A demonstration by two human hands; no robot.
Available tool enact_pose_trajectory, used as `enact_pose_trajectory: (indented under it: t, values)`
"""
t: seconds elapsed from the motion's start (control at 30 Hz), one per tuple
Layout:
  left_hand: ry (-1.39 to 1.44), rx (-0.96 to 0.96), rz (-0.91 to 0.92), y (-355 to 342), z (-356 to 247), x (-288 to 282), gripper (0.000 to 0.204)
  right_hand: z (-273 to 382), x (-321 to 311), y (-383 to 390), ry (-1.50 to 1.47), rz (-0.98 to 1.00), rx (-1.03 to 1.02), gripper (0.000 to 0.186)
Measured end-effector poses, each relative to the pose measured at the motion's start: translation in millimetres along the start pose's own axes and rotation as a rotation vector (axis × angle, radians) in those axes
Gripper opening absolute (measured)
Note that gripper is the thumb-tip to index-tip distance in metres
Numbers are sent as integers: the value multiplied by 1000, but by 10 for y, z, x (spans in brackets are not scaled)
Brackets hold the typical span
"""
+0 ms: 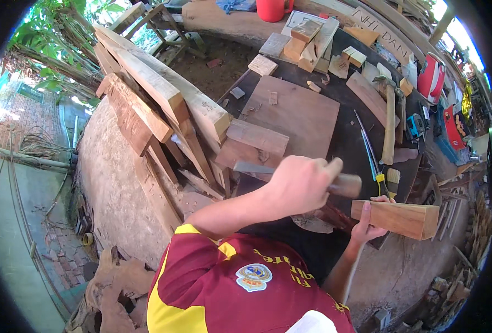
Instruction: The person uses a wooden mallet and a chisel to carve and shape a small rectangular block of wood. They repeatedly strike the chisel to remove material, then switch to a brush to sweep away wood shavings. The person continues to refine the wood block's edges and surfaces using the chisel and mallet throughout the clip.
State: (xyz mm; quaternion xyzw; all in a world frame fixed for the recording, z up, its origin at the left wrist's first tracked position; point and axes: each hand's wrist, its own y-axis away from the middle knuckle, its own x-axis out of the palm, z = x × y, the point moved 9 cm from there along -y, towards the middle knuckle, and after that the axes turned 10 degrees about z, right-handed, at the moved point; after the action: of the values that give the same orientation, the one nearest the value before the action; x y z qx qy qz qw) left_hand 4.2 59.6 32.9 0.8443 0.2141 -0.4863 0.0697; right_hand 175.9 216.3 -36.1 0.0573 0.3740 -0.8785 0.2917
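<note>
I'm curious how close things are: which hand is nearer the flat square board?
Left. The left hand is just below the board in view; the right hand is farther off, lower right.

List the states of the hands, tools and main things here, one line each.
left hand: closed around the chisel
chisel: held, blade pointing leftward, away from the wooden block
right hand: gripping the wooden block
wooden block: held at its left end
hammer: lying unheld on the dark bench
wide board: flat on the bench
red vessel: upright, top out of frame
</note>
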Motion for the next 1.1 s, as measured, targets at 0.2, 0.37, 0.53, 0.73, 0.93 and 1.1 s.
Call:
enact_pose_trajectory:
  t: [0.2, 0.37, 0.53, 0.73, 0.93, 1.1]
  values:
    - [2, 227, -80, -142, -152, -86, 38, -14, 13, 4, -82, -6, 15, 39]
    - [39, 221, -240, -90, 65, -177, 33, -3, 12, -27, -31, 38, -24, 42]
    - [94, 247, -381, -11, 207, -319, 29, 2, 12, -27, -64, 20, -6, 42]
    - [143, 243, -477, 43, 275, -422, 21, -27, 9, -15, -11, 50, -22, 45]
    - [174, 177, -499, 38, 359, -477, 19, -74, -18, 33, -24, 3, 12, 47]
    - [197, 198, -506, 37, 388, -526, 19, -94, 35, 70, -7, 2, 114, 45]
